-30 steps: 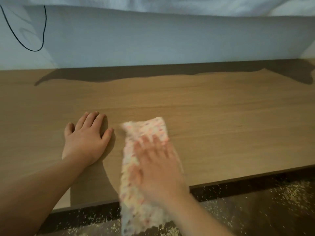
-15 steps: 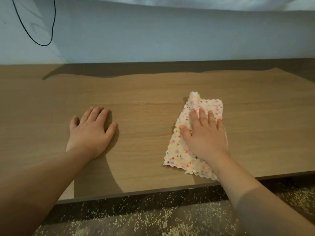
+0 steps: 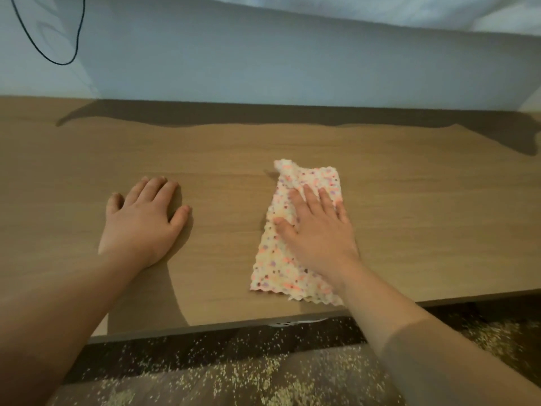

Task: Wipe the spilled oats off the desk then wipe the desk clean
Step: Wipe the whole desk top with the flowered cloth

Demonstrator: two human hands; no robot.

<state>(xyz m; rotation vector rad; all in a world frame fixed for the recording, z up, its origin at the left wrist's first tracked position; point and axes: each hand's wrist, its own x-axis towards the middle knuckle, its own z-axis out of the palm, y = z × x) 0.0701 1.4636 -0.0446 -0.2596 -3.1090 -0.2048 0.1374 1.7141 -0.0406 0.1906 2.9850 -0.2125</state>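
A white cloth [image 3: 276, 276] with pink and purple dots lies folded in a long strip on the wooden desk [image 3: 424, 215], right of centre, its near end close to the front edge. My right hand [image 3: 319, 230] presses flat on it, fingers spread and pointing away from me. My left hand [image 3: 143, 218] rests palm down on the bare wood to the left, about a hand's width from the cloth, holding nothing. I see no oats on the desk top. Spilled oats [image 3: 234, 376] are scattered over the dark floor below the front edge.
A pale wall [image 3: 263, 60] closes off the back of the desk, with a dark shadow band along its foot. A thin black cable [image 3: 76, 45] loops down the wall at the far left. The desk's front edge [image 3: 234, 325] runs across below my wrists.
My right hand has slid the cloth from over the front edge beside my left hand to the right and further onto the desk. My left hand has stayed in place.
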